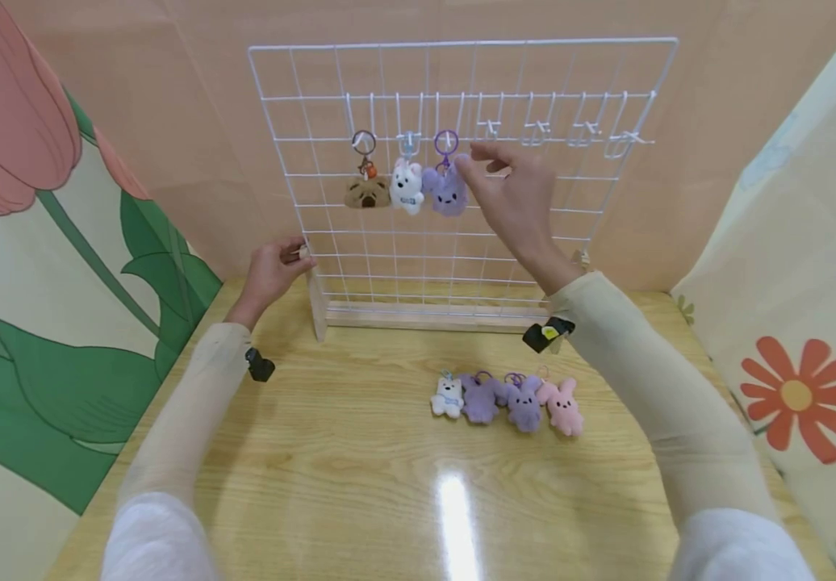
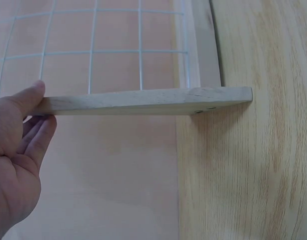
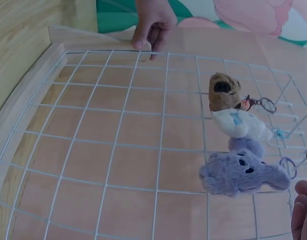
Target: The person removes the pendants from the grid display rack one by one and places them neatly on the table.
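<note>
A purple plush bunny keychain (image 1: 449,194) hangs by its purple ring from a hook on the white wire grid rack (image 1: 418,234). Close beside its ear and ring is my right hand (image 1: 516,198), fingers loosely bent with a gap to the thumb, and nothing visible between them. My left hand (image 1: 273,270) grips the upper end of the rack's wooden side support (image 2: 143,102), thumb on one side and fingers on the other. A white plush dog keychain (image 1: 407,187) and a brown plush keychain (image 1: 367,194) hang left of the bunny.
On the wooden table lie a white plush keychain (image 1: 448,398), two purple ones, one a bunny (image 1: 524,406), and a pink bunny (image 1: 565,410). Several bare hooks (image 1: 537,131) line the rack's right part. Behind it stands a peach backdrop (image 1: 200,129).
</note>
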`<control>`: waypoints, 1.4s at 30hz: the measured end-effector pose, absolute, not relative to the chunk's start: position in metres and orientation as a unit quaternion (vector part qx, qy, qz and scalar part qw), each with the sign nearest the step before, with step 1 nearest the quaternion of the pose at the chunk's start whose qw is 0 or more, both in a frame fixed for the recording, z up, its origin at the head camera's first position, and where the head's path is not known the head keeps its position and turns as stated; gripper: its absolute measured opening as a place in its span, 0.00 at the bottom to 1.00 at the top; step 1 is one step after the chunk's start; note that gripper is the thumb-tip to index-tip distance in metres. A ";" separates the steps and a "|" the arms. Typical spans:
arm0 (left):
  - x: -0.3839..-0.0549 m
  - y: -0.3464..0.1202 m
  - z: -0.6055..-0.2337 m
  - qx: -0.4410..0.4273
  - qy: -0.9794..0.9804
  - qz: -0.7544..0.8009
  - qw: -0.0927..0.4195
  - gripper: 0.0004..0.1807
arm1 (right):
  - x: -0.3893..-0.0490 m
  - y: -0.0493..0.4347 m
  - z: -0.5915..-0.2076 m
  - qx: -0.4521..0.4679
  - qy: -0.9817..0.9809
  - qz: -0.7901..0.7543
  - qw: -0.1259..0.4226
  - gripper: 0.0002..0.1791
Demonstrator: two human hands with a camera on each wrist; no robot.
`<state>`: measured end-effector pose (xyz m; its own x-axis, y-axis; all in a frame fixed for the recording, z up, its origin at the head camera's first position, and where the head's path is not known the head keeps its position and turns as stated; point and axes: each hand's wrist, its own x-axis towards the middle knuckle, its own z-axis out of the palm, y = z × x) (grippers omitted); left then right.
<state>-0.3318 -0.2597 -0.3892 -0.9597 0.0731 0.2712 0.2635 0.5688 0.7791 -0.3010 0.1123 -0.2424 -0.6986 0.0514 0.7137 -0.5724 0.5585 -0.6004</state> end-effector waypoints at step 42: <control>-0.334 -0.260 -0.390 -0.101 -0.875 -0.462 0.105 0.28 | -0.333 0.085 -0.243 0.077 -0.801 0.475 0.357 0.10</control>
